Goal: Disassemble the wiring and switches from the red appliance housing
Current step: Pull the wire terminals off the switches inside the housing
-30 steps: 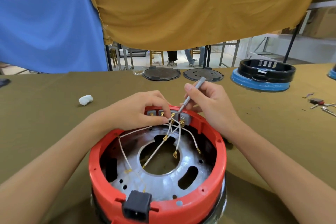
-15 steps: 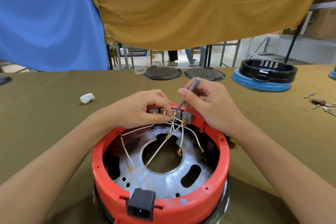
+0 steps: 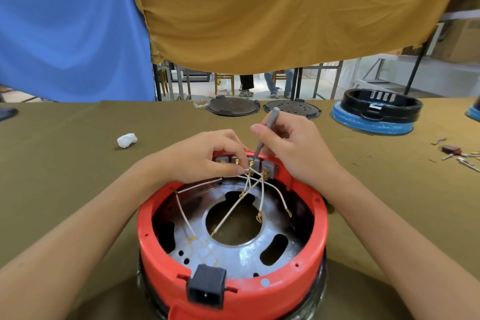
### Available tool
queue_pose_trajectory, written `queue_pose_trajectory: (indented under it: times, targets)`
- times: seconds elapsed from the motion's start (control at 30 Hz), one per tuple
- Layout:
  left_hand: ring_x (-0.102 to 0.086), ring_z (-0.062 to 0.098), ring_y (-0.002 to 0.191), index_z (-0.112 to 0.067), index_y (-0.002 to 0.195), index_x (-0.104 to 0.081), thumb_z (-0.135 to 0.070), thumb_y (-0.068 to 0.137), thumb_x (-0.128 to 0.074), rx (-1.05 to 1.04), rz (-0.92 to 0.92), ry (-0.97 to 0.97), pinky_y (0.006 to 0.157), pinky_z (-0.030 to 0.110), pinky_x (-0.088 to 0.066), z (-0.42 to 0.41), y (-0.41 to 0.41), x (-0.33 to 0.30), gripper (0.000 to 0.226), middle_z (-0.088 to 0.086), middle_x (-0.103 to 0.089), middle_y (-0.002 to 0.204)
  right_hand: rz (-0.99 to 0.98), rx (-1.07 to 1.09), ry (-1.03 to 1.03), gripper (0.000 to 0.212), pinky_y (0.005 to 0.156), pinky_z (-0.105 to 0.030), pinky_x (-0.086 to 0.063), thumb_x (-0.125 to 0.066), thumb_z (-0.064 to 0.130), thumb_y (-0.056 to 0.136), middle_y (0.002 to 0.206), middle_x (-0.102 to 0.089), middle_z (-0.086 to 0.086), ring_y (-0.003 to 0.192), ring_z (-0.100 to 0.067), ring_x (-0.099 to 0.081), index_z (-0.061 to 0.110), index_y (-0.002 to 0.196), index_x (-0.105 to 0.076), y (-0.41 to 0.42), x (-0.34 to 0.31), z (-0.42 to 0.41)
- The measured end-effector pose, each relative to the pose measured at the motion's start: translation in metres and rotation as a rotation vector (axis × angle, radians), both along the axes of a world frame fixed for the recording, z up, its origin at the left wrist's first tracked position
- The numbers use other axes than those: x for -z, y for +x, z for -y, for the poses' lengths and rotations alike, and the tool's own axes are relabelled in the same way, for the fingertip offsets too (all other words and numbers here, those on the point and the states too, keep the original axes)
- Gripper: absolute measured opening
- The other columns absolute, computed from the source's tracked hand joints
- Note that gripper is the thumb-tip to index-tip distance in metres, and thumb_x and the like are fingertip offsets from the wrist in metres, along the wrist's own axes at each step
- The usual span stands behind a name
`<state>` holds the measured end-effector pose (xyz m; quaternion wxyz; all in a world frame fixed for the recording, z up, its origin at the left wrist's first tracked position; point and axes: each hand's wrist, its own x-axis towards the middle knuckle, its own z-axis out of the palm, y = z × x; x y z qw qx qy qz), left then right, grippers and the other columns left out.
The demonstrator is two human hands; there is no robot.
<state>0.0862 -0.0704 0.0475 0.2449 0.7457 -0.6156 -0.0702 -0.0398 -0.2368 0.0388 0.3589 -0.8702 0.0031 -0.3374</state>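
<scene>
My housing (image 3: 272,291) is glossy red plastic around a shiny, scuffed metal plate (image 3: 241,262). Its socket (image 3: 206,286) is matt black plastic. The wires (image 3: 228,213) look white-sheathed, with brassy terminals. Matt olive cloth (image 3: 65,176) covers the table.

One red housing (image 3: 233,291), four grey switches (image 3: 267,167), two dark round plates (image 3: 233,108), one screwdriver (image 3: 265,135) and two hands (image 3: 205,157) are seen.

Bright, even daylight coming in from the gap beyond the tabletop (image 3: 65,163); glare shining off the metal plate (image 3: 241,260); wide-angle bending the edges; shadows staying soft.
</scene>
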Motion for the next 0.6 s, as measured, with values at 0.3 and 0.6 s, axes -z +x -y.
queue_pose_trajectory:
  times: [0.3, 0.6]
  targets:
    - [-0.057, 0.001, 0.108, -0.031, 0.094, -0.074, -0.028, 0.09, -0.071, 0.001, -0.031, -0.025, 0.103, 0.03, -0.041, 0.0, 0.002, 0.002, 0.007, -0.011, -0.059, 0.114, -0.084, -0.038, -0.001, 0.03, 0.063, -0.043, -0.049, -0.057, 0.031, 0.101, 0.06, -0.053, -0.003, 0.056, -0.017, -0.051, 0.01, 0.08, -0.057, 0.014, -0.009, -0.008]
    - [-0.058, 0.0, 0.105, -0.034, 0.094, -0.074, -0.029, 0.09, -0.071, 0.008, -0.038, -0.021, 0.1, 0.024, -0.041, 0.0, 0.003, 0.002, 0.008, -0.012, -0.058, 0.11, -0.062, -0.026, 0.037, 0.031, 0.062, -0.041, -0.047, -0.058, 0.033, 0.1, 0.064, -0.058, -0.007, 0.057, -0.02, -0.053, 0.009, 0.08, -0.06, 0.011, -0.007, -0.005]
